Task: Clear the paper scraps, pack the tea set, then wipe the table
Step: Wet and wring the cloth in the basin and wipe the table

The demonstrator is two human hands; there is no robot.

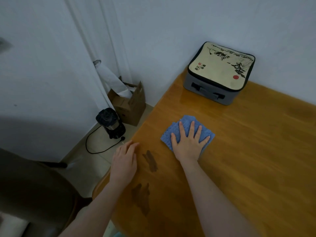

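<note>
Tea case (pixel 220 69) closed, contents hidden; right hand (pixel 188 144) presses cloth (pixel 187 120).

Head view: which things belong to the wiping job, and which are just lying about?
Job: blue cloth under the right hand; wooden table; closed tea set case.
Lying about: coffee maker, cardboard box, white roll.

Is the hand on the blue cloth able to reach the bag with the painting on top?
Probably yes: only bare table lies between the right hand, flat on the cloth, and the bag, though it must stretch forward.
</note>
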